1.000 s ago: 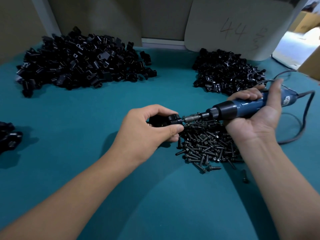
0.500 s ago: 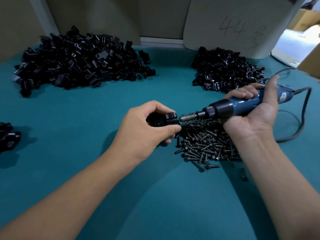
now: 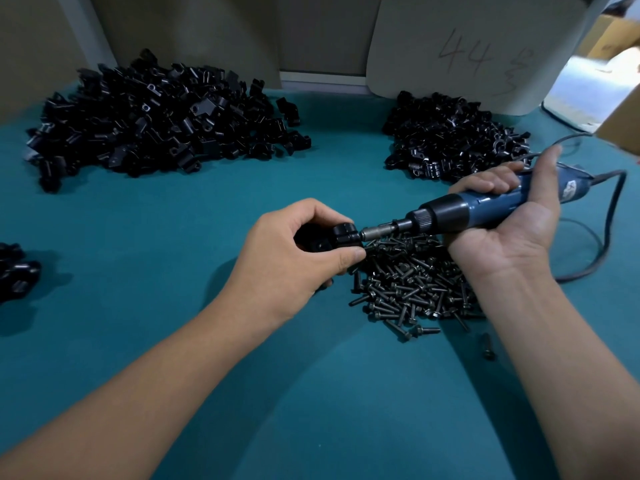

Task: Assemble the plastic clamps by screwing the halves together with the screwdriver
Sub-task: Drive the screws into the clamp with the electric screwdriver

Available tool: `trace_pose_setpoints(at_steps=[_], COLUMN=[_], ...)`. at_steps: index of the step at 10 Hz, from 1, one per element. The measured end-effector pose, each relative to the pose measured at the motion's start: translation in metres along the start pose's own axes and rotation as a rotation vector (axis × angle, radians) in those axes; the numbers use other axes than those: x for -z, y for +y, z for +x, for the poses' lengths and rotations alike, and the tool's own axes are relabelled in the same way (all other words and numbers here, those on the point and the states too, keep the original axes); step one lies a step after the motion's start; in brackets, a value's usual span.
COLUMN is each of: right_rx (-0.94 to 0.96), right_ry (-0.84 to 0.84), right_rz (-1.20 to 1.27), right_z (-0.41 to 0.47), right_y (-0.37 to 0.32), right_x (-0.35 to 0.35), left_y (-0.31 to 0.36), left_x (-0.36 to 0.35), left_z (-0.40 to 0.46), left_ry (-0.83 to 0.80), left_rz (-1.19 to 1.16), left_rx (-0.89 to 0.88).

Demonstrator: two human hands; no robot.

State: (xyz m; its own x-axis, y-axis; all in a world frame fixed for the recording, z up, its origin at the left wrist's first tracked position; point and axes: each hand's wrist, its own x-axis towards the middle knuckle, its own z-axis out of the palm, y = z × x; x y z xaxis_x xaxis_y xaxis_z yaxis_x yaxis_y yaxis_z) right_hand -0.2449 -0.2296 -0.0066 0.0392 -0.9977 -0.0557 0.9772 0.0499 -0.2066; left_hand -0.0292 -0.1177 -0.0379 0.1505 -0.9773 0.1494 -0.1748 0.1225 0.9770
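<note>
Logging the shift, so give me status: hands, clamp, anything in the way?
Left hand holds clamp. Right hand holds screwdriver, tip at clamp. Screw pile underneath, nothing blocking.

A single head-worn wide-angle camera looks forward and down from the person's own eye level onto a teal table, close enough that both forearms enter from the bottom edge and the hands sit mid-frame. The far wall and a leaning board close the top; edges bow outward. Only 1 view, nothing shared.
</note>
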Motion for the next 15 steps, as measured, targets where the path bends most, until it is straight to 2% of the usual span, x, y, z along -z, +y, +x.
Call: trace_pose_setpoints(at_steps=[6,7,10,13,14,15], right_rx=[0.001,0.026,0.039,0.039,0.054,0.067], right_ry=[0.01,-0.015,-0.064,-0.123,-0.099,-0.107], right_rz=[-0.001,0.027,-0.013,-0.034,-0.055,-0.054], right_z=[-0.001,0.0,-0.004,-0.007,-0.006,-0.003], right_y=[0.001,-0.001,0.0,-0.003,-0.001,-0.006], right_x=[-0.001,-0.003,-0.004,-0.008,-0.008,-0.007], left_y=[0.004,0.009,0.014,0.017,0.016,0.012], left_x=[-0.001,-0.002,-0.001,0.0,-0.001,0.008], left_z=[-0.001,-0.002,-0.003,0.0,0.001,0.004], left_ry=[-0.016,-0.033,-0.043,-0.127,-0.097,-0.02], left_rz=[-0.034,-0.168,-0.274,-0.456,-0.467,-0.623], left_rx=[0.023,0.098,0.167,0.302,0.306,0.389])
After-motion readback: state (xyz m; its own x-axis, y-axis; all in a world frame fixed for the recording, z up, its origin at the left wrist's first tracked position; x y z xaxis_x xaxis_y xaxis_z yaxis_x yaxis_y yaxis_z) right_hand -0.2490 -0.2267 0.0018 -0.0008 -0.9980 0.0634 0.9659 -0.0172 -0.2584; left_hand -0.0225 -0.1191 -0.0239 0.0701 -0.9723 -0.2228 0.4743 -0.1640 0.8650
